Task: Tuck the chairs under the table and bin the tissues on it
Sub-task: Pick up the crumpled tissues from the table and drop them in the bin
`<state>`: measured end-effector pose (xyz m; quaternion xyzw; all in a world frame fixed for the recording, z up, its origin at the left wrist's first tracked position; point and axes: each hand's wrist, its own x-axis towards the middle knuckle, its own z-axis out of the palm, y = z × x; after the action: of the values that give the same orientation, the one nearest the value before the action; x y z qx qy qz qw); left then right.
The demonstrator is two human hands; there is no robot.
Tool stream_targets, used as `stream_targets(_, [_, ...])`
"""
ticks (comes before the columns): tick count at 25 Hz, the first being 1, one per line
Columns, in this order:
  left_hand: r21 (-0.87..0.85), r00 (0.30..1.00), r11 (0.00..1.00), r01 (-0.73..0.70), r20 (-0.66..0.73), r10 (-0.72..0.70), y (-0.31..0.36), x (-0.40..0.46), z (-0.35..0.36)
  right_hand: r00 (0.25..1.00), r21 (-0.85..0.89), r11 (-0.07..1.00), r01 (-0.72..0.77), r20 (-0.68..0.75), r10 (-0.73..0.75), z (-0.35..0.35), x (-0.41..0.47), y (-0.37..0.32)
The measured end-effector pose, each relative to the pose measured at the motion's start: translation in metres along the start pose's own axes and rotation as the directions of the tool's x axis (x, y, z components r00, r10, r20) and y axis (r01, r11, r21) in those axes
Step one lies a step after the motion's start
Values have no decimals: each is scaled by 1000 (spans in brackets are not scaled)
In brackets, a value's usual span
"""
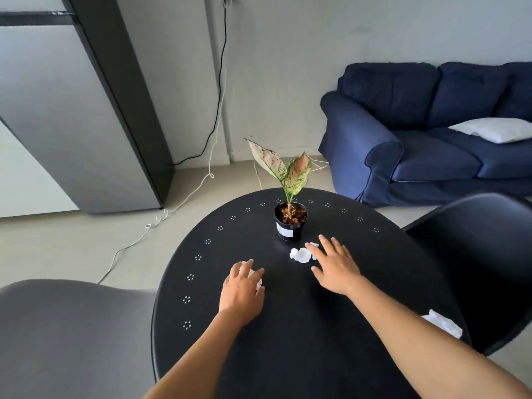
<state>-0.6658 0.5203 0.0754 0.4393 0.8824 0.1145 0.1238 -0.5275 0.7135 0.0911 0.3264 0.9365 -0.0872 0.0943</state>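
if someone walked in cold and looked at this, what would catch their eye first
Most likely the two bare hands over the round black table: the left hand cupped over a crumpled white tissue, the right hand spread, its fingertips at a second tissue. Just beyond them stands a small potted plant with pink-speckled leaves, and a blue sofa fills the right background.

Navy sofa (426, 133) by grey wall (288, 53); fridge (72, 110), probably.

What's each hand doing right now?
Left hand: closed over a crumpled tissue.
Right hand: open, fingers spread, holding nothing, reaching a second crumpled tissue.
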Motion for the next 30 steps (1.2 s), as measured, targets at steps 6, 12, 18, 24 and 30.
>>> stream_targets(6, [-30, 999, 999, 27, 45, -26, -10, 6, 7, 997, 102, 995, -4, 79, -4, 14, 30, -30])
stream_targets(12, [-20, 999, 999, -44, -3, 44, 12, 11, 3, 998, 199, 979, -38, -35, 46, 10, 0, -21])
stream_targets(18, [-187, 941, 924, -335, -112, 319, 69, 1, 14, 917, 234, 954, -189, -306, 257, 3, -83, 47])
stream_targets(24, [-254, 875, 842, -476, -37, 484, 130, -13, 38, 709, 277, 729, -626, -188, 680, 19, -162, 118])
stream_targets(30, [-261, 796, 767, -586, -10, 605, 171, -23, 54, 728, 292, 712, -639, -68, 682, 47, -185, 130])
